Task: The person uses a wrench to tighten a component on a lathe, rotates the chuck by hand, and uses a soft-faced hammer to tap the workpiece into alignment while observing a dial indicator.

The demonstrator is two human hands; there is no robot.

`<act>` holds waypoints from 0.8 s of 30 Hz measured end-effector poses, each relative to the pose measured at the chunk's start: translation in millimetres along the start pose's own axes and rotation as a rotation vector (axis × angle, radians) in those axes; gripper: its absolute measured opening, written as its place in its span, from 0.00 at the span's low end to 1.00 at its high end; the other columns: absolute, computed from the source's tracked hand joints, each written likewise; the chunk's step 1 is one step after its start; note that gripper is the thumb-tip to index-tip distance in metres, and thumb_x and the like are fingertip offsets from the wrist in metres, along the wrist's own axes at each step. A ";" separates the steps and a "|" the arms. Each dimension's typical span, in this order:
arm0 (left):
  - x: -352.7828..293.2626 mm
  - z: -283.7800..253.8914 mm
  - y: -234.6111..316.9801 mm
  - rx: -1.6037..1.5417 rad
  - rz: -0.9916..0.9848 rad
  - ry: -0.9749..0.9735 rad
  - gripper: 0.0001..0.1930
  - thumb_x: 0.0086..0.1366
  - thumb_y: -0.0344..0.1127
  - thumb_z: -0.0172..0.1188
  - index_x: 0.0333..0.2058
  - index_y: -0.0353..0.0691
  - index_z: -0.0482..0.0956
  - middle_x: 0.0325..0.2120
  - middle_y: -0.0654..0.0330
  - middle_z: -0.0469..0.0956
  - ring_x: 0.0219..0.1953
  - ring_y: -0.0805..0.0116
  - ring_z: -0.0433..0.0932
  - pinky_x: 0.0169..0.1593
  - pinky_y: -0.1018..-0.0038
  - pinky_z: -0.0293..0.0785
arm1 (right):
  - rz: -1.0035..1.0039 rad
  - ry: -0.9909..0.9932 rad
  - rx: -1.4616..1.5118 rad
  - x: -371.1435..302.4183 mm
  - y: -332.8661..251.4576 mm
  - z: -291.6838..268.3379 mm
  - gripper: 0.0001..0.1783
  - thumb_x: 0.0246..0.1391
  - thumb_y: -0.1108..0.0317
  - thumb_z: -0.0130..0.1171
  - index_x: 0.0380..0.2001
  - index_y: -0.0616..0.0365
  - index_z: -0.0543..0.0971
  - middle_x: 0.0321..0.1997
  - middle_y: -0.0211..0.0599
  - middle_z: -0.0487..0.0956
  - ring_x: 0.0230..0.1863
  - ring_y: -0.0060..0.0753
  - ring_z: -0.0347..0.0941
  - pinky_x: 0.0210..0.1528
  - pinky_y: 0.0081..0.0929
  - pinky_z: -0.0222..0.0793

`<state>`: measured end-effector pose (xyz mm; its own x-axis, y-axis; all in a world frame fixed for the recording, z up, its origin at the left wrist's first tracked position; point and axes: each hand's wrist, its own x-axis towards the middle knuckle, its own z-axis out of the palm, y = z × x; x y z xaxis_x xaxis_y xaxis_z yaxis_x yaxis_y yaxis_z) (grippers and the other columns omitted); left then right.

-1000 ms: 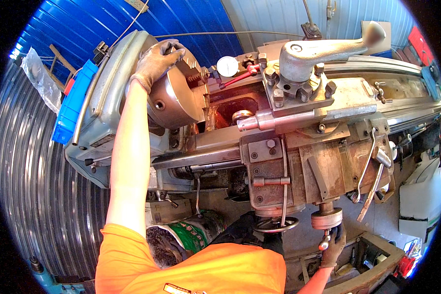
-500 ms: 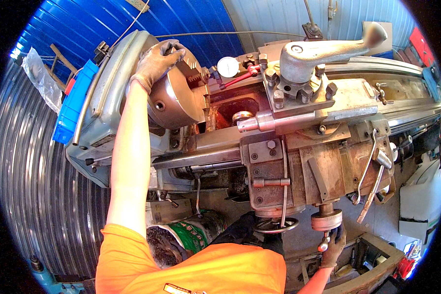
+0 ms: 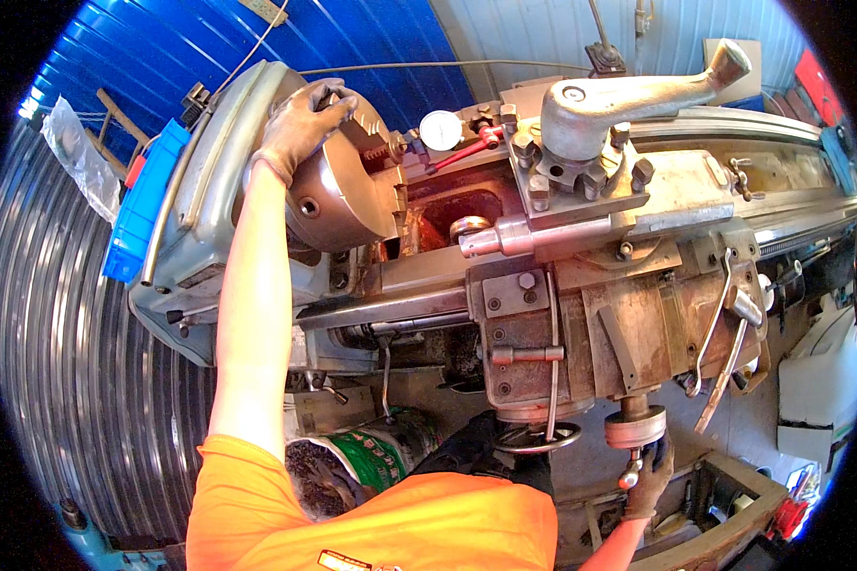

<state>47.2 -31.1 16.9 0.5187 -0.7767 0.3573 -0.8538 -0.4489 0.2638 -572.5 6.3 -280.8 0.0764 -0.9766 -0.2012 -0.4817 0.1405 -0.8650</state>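
My gloved left hand (image 3: 297, 131) reaches up to the lathe chuck (image 3: 343, 195), its fingers curled over the chuck's upper rim. A round white dial indicator (image 3: 440, 130) stands just right of the chuck jaws, joined to a red holder arm (image 3: 467, 150). At the lower right, my gloved right hand (image 3: 651, 483) is closed at the ball-ended crank handle (image 3: 629, 473), below a round collar (image 3: 635, 428) on the carriage front. That hand's fingers are partly hidden behind the handle. Above the carriage sits the tool post (image 3: 581, 200) with its big lever (image 3: 638, 100).
A handwheel (image 3: 538, 438) projects from the carriage left of my right hand. Wrenches (image 3: 719, 324) lie on the carriage's right side. A blue bin (image 3: 143, 205) hangs by the headstock (image 3: 209, 209). Below stand a sack of dark chips (image 3: 371, 452) and a metal tray (image 3: 724, 542).
Both hands keep their places on the chuck and the crank handle. The view shifts only very slightly; no clear movement of the chuck shows.
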 end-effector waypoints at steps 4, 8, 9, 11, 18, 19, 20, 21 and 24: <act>0.8 0.8 -0.2 0.011 -0.024 -0.002 0.22 0.60 0.49 0.62 0.47 0.40 0.79 0.43 0.59 0.80 0.43 0.72 0.76 0.50 0.73 0.71 | -0.001 0.001 -0.048 0.5 6.8 -1.0 0.20 0.61 0.69 0.51 0.53 0.69 0.72 0.52 0.53 0.75 0.53 0.49 0.71 0.59 0.40 0.62; -0.5 2.9 -1.0 0.032 -0.027 0.028 0.23 0.60 0.50 0.61 0.48 0.40 0.79 0.45 0.56 0.80 0.46 0.69 0.77 0.52 0.72 0.70 | -0.009 0.026 0.020 0.5 11.6 1.8 0.20 0.61 0.68 0.51 0.53 0.70 0.72 0.52 0.53 0.75 0.53 0.49 0.71 0.58 0.39 0.62; -1.3 3.3 -0.7 0.040 -0.023 0.040 0.23 0.60 0.50 0.61 0.48 0.40 0.79 0.45 0.56 0.80 0.46 0.68 0.77 0.52 0.72 0.70 | -0.009 0.030 0.010 0.7 14.0 1.8 0.20 0.62 0.68 0.51 0.53 0.70 0.72 0.52 0.53 0.75 0.53 0.49 0.71 0.58 0.39 0.63; -0.4 3.4 -7.2 0.031 -0.037 0.038 0.24 0.60 0.52 0.60 0.48 0.41 0.79 0.46 0.56 0.80 0.47 0.67 0.77 0.53 0.72 0.70 | -0.010 0.024 0.004 0.2 9.6 2.1 0.20 0.62 0.68 0.51 0.53 0.70 0.72 0.52 0.53 0.75 0.53 0.48 0.71 0.58 0.39 0.63; -15.2 2.9 10.9 0.135 0.020 0.097 0.24 0.62 0.55 0.58 0.49 0.44 0.78 0.51 0.54 0.77 0.52 0.58 0.76 0.56 0.67 0.68 | 0.049 0.010 0.039 -2.2 2.5 0.7 0.21 0.60 0.69 0.50 0.55 0.69 0.71 0.55 0.50 0.74 0.55 0.45 0.70 0.60 0.37 0.61; -17.7 2.3 13.1 0.136 0.012 0.095 0.24 0.62 0.55 0.58 0.49 0.44 0.77 0.51 0.54 0.77 0.53 0.57 0.76 0.56 0.66 0.68 | 0.042 0.006 0.042 -2.2 1.6 1.0 0.21 0.60 0.70 0.50 0.55 0.69 0.71 0.55 0.50 0.74 0.55 0.45 0.70 0.61 0.37 0.61; -20.8 0.8 16.4 0.136 0.004 0.092 0.24 0.62 0.55 0.58 0.49 0.45 0.77 0.51 0.54 0.77 0.53 0.55 0.75 0.57 0.66 0.68 | 0.036 0.003 0.045 -2.4 0.3 0.6 0.21 0.60 0.70 0.50 0.55 0.69 0.71 0.55 0.50 0.74 0.56 0.46 0.70 0.61 0.37 0.60; -23.6 0.1 18.6 0.136 -0.003 0.089 0.24 0.62 0.55 0.57 0.49 0.45 0.77 0.52 0.54 0.76 0.54 0.54 0.75 0.57 0.65 0.68 | 0.030 -0.001 0.049 -2.5 -1.1 0.1 0.22 0.60 0.70 0.50 0.55 0.69 0.71 0.55 0.50 0.74 0.56 0.46 0.70 0.61 0.37 0.60; -32.8 1.7 12.0 0.166 0.065 0.155 0.23 0.62 0.55 0.57 0.47 0.45 0.78 0.50 0.53 0.77 0.54 0.52 0.74 0.57 0.63 0.68 | 0.049 -0.008 0.174 -4.3 -6.2 3.0 0.22 0.60 0.71 0.50 0.56 0.69 0.70 0.56 0.50 0.74 0.56 0.46 0.70 0.62 0.36 0.59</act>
<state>19.9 -11.7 6.8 0.4518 -0.7351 0.5055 -0.8747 -0.4765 0.0889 -567.2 10.1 -276.0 0.0643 -0.9666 -0.2481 -0.3272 0.2145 -0.9203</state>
